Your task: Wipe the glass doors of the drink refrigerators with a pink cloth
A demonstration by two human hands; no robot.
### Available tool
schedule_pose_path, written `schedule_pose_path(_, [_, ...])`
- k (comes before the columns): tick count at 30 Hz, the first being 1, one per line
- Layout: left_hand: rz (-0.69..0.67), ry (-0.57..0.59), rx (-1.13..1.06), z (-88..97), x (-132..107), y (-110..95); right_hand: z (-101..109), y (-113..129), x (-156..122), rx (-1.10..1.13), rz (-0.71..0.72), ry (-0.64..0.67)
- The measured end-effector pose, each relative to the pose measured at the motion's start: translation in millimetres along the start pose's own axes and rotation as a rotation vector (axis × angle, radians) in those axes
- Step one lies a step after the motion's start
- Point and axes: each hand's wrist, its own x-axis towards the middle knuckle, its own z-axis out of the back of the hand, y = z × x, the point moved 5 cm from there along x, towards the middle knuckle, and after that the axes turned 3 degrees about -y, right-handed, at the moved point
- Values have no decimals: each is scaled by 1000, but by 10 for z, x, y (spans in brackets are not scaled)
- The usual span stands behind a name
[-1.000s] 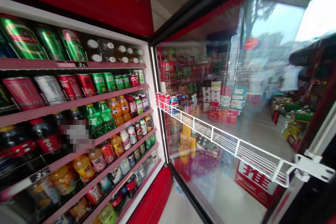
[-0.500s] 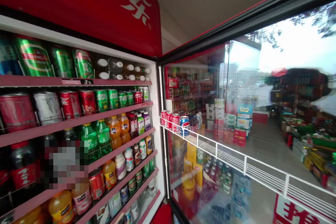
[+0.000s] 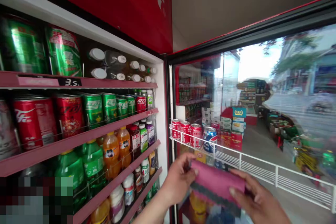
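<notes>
A pink cloth (image 3: pixel 215 181) with a dark lower edge is stretched between both hands, low in the view, in front of the open fridge door. My left hand (image 3: pixel 178 178) pinches its left end, thumb on top. My right hand (image 3: pixel 256 199) grips its right end, with the fingers curled over the edge. Just above the cloth runs the door's white wire rack (image 3: pixel 252 168), with three red cans (image 3: pixel 186 131) and a blue can (image 3: pixel 210 139) at its left end.
The open drinks fridge fills the left, with pink shelves (image 3: pixel 105 124) of green and red cans, orange and green bottles. Its glass door (image 3: pixel 262 119) stands open to the right. Through the glass I see stacked boxes (image 3: pixel 233 129) and shop goods.
Both hands have come up into view holding the pink cloth; earlier neither showed. The view has swung closer to the door's hinge side and slightly upward.
</notes>
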Motion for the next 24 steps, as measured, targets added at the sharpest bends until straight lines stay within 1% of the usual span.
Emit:
schedule_pose_path(1, [-74, -37, -28, 134, 184, -157, -76, 203, 193, -36, 43, -17])
schedule_pose_path(3, [-194, -76, -49, 343, 551, -424, -171, 623, 572, -151, 147, -119])
schedule_pose_path(5, [-347, -149, -3, 515, 888, -641, -253, 1006, 909, -245, 237, -209])
schedule_pose_path(6, [-419, -191, 46, 585, 1040, -723, -291, 1173, 1057, -277, 277, -248])
schedule_pose_path(8, [-486, -241, 73, 696, 1322, -820, -343, 1446, 1311, -384, 319, -358])
schedule_pose_path(10, [-547, -289, 122, 779, 1552, -909, -394, 1660, 1522, -493, 367, -430])
schedule_pose_path(11, [-583, -313, 158, 811, 1646, -964, -423, 1755, 1614, -544, 415, -448])
schedule_pose_path(15, [-744, -385, 327, 860, 1952, -1249, -548, 2061, 1899, -716, 709, -473])
schedule_pose_path(17, [-796, -403, 402, 851, 2112, -1369, -595, 2145, 2026, -790, 780, -479])
schedule_pose_path(20, [-831, -425, 495, 822, 2372, -1448, -649, 2218, 2216, -903, 766, -481])
schedule_pose_path(24, [-861, -458, 601, 772, 2666, -1395, -735, 2272, 2414, -1044, 720, -478])
